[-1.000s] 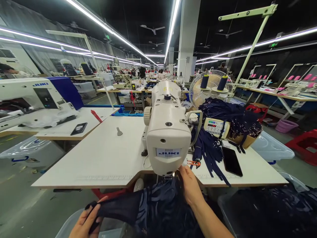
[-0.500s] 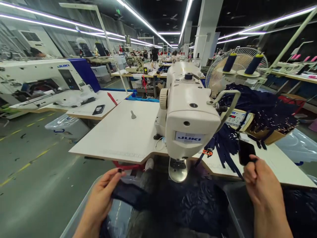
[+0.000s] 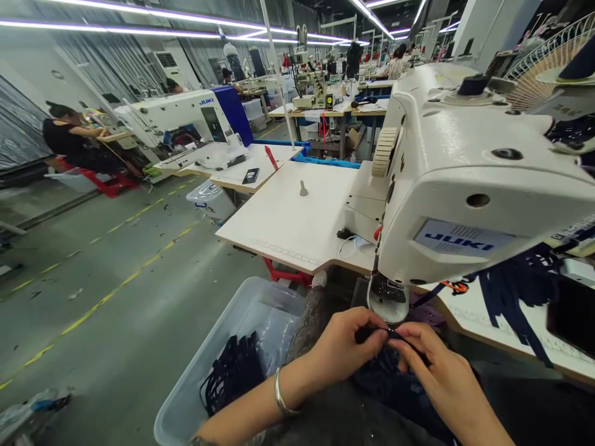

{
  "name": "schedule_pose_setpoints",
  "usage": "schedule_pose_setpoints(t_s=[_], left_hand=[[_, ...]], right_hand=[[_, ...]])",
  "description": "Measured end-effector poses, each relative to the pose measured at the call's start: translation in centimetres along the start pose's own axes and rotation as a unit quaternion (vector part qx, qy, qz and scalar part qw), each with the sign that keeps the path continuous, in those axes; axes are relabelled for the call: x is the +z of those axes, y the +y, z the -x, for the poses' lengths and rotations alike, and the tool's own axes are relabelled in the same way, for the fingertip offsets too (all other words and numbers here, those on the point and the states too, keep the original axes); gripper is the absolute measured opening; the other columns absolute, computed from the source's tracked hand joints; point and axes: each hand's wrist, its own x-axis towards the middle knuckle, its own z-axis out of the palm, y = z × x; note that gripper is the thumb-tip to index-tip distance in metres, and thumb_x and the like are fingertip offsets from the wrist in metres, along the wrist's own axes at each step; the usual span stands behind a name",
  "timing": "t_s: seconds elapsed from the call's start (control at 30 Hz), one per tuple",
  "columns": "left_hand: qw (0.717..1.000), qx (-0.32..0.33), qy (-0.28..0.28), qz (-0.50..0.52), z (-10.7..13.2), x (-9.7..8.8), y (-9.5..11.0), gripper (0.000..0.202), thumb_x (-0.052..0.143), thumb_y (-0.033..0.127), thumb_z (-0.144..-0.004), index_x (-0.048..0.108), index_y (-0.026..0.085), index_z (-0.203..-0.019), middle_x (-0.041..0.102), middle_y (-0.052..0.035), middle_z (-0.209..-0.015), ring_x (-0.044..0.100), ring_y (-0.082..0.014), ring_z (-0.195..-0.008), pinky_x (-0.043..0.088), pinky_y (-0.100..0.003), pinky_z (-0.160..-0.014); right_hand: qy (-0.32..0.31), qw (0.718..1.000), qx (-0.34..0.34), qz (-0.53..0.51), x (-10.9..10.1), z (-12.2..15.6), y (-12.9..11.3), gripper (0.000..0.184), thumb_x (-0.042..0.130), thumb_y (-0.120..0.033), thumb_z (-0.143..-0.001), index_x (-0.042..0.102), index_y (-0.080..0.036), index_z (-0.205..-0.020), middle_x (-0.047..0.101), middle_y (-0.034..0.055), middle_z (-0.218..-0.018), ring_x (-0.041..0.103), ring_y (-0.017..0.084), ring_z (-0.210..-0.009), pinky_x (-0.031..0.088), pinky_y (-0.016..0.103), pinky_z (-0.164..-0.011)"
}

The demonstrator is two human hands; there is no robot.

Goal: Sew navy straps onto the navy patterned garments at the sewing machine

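Just in front of the sewing machine (image 3: 460, 161), my two hands meet over my lap. My left hand (image 3: 348, 344), with a silver bangle at the wrist, pinches a small dark navy fabric strap (image 3: 394, 335) between thumb and fingers. Close against it, my right hand (image 3: 434, 365) is closed on the same strap, whose right part runs under the fingers. Both hands sit at the machine's metal plate (image 3: 389, 311), beneath the head. Darker navy fabric lies below the hands; its shape is partly hidden by my arms.
At my left a clear plastic bin (image 3: 183, 371) holds navy straps (image 3: 239, 371). The white tabletop (image 3: 283, 217) bears a small grey metal piece (image 3: 304, 188). On the right are more navy straps (image 3: 515, 291) and a black phone (image 3: 571, 316). A person (image 3: 69, 136) sits far left.
My view has swung left and nearer the machine. My right hand has left the phone's side and joined my left hand, which has moved right, at the strap.
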Motion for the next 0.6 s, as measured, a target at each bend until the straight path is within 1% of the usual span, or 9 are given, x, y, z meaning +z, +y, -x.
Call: schedule_pose_setpoints(t_s=[0.13, 0.2, 0.27, 0.3, 0.37, 0.4, 0.47, 0.53, 0.6], left_hand=[[0.999, 0.017, 0.04, -0.031, -0.1, 0.5, -0.5, 0.006, 0.059, 0.013, -0.078, 0.064, 0.015, -0.08, 0.058, 0.0038, -0.064, 0.05, -0.0072, -0.056, 0.037, -0.016, -0.052], [0.997, 0.024, 0.06, -0.052, 0.0, 0.9, -0.9, 0.006, 0.058, 0.012, -0.077, 0.063, 0.015, -0.079, 0.057, 0.0045, -0.062, 0.048, -0.0067, -0.054, 0.036, -0.015, -0.051], [0.995, 0.035, 0.063, -0.064, 0.3, 1.0, -1.4, 0.007, 0.057, 0.012, -0.08, 0.063, 0.016, -0.082, 0.059, 0.0033, -0.066, 0.051, -0.0074, -0.057, 0.037, -0.016, -0.053], [0.995, 0.045, 0.058, -0.068, 0.5, 1.0, -1.5, 0.009, 0.056, 0.013, -0.082, 0.063, 0.016, -0.084, 0.06, 0.0022, -0.069, 0.053, -0.0082, -0.06, 0.039, -0.016, -0.056], [0.993, 0.078, 0.037, -0.084, 0.8, 0.7, -1.7, 0.012, 0.053, 0.016, -0.087, 0.064, 0.017, -0.091, 0.063, -0.0006, -0.075, 0.057, -0.0099, -0.066, 0.042, -0.017, -0.062], [0.99, 0.1, 0.024, -0.097, 0.9, 0.5, -1.7, 0.015, 0.05, 0.018, -0.09, 0.064, 0.017, -0.094, 0.064, -0.0016, -0.077, 0.058, -0.0104, -0.069, 0.043, -0.018, -0.063], [0.98, 0.146, -0.004, -0.133, 1.1, 0.1, -1.6, 0.019, 0.044, 0.02, -0.096, 0.063, 0.017, -0.1, 0.063, -0.0017, -0.076, 0.058, -0.01, -0.067, 0.043, -0.018, -0.063], [0.968, 0.18, -0.019, -0.176, 1.1, -0.1, -1.4, 0.023, 0.038, 0.019, -0.099, 0.061, 0.017, -0.099, 0.061, -0.0006, -0.073, 0.055, -0.009, -0.063, 0.042, -0.017, -0.059], [0.954, 0.199, -0.017, -0.223, 1.1, -0.2, -1.3, 0.025, 0.035, 0.017, -0.099, 0.06, 0.016, -0.097, 0.059, -0.001, -0.074, 0.054, -0.0089, -0.06, 0.041, -0.017, -0.056]], right_hand=[[0.031, 0.999, -0.029, 0.009, 0.5, 0.2, -0.1, 0.018, 0.057, -0.046, -0.087, 0.065, -0.029, -0.089, 0.068, -0.0033, -0.07, 0.061, 0.013, -0.052, 0.049, 0.02, -0.052], [0.035, 0.998, -0.046, 0.0, 0.9, 0.5, -0.3, 0.021, 0.057, -0.047, -0.088, 0.068, -0.029, -0.087, 0.068, -0.0023, -0.072, 0.059, 0.013, -0.051, 0.048, 0.021, -0.052], [0.02, 0.998, -0.05, -0.026, 1.3, 0.8, -0.6, 0.024, 0.056, -0.049, -0.087, 0.069, -0.029, -0.085, 0.066, -0.0028, -0.066, 0.058, 0.013, -0.05, 0.047, 0.021, -0.052], [0.011, 0.998, -0.037, -0.047, 1.5, 1.0, -0.8, 0.026, 0.055, -0.05, -0.087, 0.068, -0.028, -0.083, 0.064, -0.0034, -0.062, 0.057, 0.012, -0.048, 0.047, 0.021, -0.053], [-0.001, 0.995, 0.022, -0.1, 1.7, 1.2, -1.3, 0.031, 0.05, -0.053, -0.089, 0.065, -0.026, -0.083, 0.063, -0.0036, -0.057, 0.057, 0.012, -0.047, 0.048, 0.021, -0.053], [-0.008, 0.99, 0.058, -0.129, 1.7, 1.3, -1.5, 0.033, 0.047, -0.054, -0.09, 0.062, -0.025, -0.086, 0.064, -0.0033, -0.056, 0.056, 0.012, -0.046, 0.046, 0.021, -0.051], [-0.033, 0.977, 0.113, -0.175, 1.7, 1.2, -1.8, 0.035, 0.045, -0.056, -0.091, 0.056, -0.023, -0.094, 0.066, -0.0027, -0.057, 0.053, 0.011, -0.041, 0.04, 0.02, -0.042], [-0.051, 0.972, 0.136, -0.184, 1.4, 1.1, -1.9, 0.037, 0.046, -0.057, -0.09, 0.053, -0.023, -0.1, 0.067, -0.0027, -0.058, 0.05, 0.01, -0.036, 0.036, 0.02, -0.037], [-0.059, 0.979, 0.123, -0.155, 1.0, 1.0, -1.7, 0.037, 0.047, -0.057, -0.089, 0.057, -0.023, -0.101, 0.069, -0.0023, -0.062, 0.052, 0.01, -0.036, 0.041, 0.021, -0.04]])
